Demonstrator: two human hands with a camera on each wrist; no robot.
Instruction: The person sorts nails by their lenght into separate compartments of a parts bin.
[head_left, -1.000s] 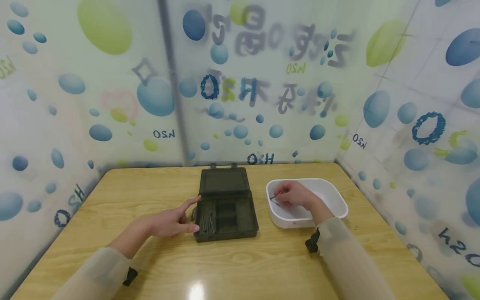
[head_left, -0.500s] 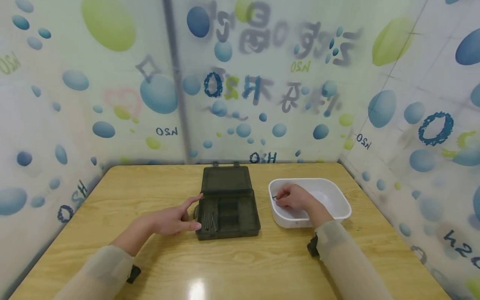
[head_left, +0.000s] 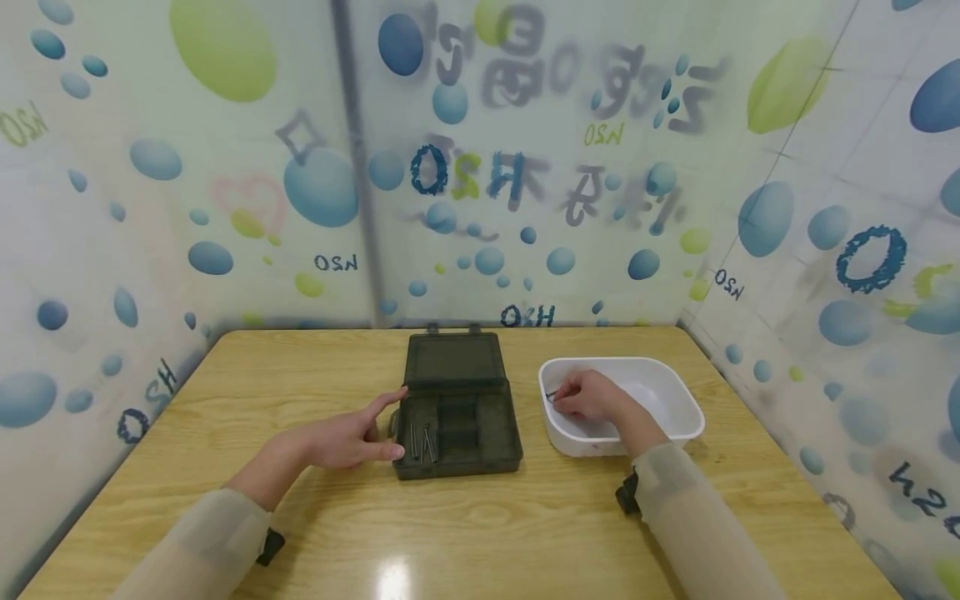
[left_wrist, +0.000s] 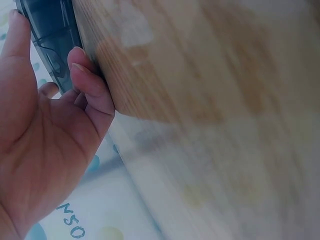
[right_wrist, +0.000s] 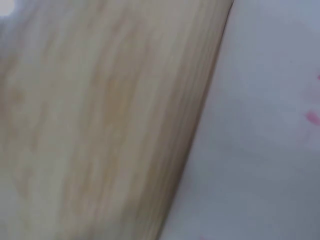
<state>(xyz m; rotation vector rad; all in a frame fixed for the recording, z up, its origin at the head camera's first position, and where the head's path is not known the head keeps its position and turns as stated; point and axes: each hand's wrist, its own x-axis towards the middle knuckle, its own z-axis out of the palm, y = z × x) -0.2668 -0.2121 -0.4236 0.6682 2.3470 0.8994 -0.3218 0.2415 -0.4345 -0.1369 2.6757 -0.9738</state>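
In the head view my left hand lies at the left side of a dark translucent plastic box. Its straight index finger touches the far left corner and its thumb rests on the near left rim; the left wrist view shows the other fingers bent beside the box. Several thin dark metal rods lie in the box's left compartment. My right hand reaches into a white basin, thumb and fingertips pinching a thin dark rod, mostly hidden by the fingers. The right wrist view leaves the hand out.
The box's lid is folded back toward the wall. Both containers stand on a wooden table, the basin right of the box with a gap between them. Walls with printed blue and green ovals enclose the table's back and sides.
My right fingertips have drawn closer together over the rods in the basin, and less of the rods shows. My left hand stays at the box; the head view has shifted slightly.
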